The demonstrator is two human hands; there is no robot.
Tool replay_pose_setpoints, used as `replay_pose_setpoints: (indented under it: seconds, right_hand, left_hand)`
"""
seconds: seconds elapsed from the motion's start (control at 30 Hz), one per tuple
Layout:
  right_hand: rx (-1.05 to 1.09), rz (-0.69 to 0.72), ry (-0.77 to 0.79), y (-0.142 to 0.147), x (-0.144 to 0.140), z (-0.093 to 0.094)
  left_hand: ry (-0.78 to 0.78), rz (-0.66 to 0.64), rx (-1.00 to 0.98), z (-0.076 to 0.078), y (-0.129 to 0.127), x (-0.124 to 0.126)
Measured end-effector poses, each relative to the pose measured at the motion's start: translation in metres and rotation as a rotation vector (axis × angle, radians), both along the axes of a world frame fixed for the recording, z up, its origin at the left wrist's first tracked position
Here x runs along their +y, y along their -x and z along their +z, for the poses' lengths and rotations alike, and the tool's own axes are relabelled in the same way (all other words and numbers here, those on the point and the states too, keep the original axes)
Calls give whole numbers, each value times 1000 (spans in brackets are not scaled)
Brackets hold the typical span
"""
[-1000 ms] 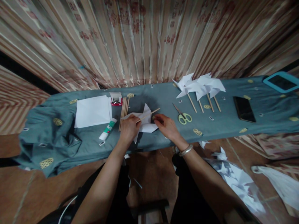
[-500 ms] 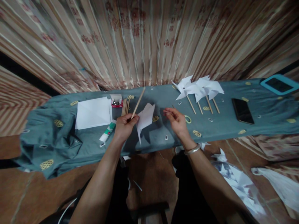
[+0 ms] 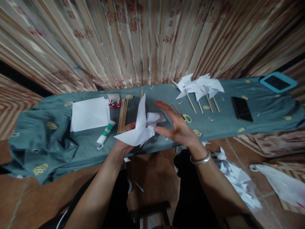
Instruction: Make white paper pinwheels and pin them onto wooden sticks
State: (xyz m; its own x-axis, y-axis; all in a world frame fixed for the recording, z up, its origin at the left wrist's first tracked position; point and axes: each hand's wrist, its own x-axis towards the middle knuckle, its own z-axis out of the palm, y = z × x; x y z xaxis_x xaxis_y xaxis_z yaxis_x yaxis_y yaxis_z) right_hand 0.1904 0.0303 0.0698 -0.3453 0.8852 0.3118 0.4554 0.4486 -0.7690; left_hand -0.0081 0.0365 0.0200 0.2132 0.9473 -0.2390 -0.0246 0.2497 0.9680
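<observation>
Remotely, I see a glue stick (image 3: 106, 132) and wooden sticks (image 3: 122, 116) near the left hand (image 3: 123, 145); a nudge could roll them. That grip, partly hidden, seems to pinch the pinwheel (image 3: 141, 129) above the desk (image 3: 160, 95); squeezing could crease it. The right hand's (image 3: 177, 127) grip is spread just beside it; I'd fear a careless thumb bending it.

Left hand (image 3: 123, 146) mostly hidden behind pinwheel (image 3: 141, 129); stick (image 3: 141, 93) likewise, only 12 o'clock end showing. Scissors (image 3: 188, 118), pinwheel's 3 o'clock: one loop behind right hand (image 3: 178, 127). Curtain (image 3: 143, 41) cut off, 12 o'clock.
</observation>
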Motion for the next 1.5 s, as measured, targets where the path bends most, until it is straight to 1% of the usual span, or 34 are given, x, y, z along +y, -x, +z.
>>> replay_pose_setpoints:
  seconds: [0.03, 0.07, 0.13, 0.23, 0.37, 0.5, 0.57, 0.63, 0.7, 0.77, 0.87, 0.93, 1.1, 1.3, 1.5]
  right_hand:
    - [0, 3, 34, 0, 1, 0]
    - [8, -1, 66, -1, 2, 0]
    - [41, -10, 124, -2, 3, -1]
    - [35, -7, 175, -6, 3, -2]
    - [-18, 30, 232, -11, 1, -4]
    - [91, 86, 353, -12, -1, -12]
    - [131, 78, 413, -11, -1, -15]
    - [134, 66, 436, -9, -2, -17]
    - [116, 60, 399, -8, -3, -18]
    - [65, 60, 294, -9, -4, -18]
    - [-58, 52, 115, -11, -6, -18]
    - [-124, 41, 59, -12, -8, -16]
    - [-143, 48, 59, -10, -15, -12]
    - [-146, 66, 52, -6, -21, -14]
    - [-160, 112, -26, -6, -24, -19]
  left_hand:
    - [15, -20, -16, 0, -1, -1]
    - [68, -10, -80, 1, -1, -2]
    - [133, -35, -150, 4, -1, -3]
    - [184, -92, -205, 11, -2, -5]
    - [212, -134, -175, 17, -5, -9]
    - [200, -154, -129, 16, -9, -13]
    - [165, -158, -134, 14, -11, -14]
    - [137, -153, -143, 13, -12, -15]
    - [139, -156, -132, 12, -12, -15]
    - [149, -170, -119, 11, -12, -15]
    - [124, -189, -126, 9, -12, -15]
    - [103, -196, -113, 8, -12, -15]
    - [107, -207, -73, 10, -13, -17]
    - [104, -225, -66, 12, -13, -18]
    - [135, -245, -70, 11, -11, -19]
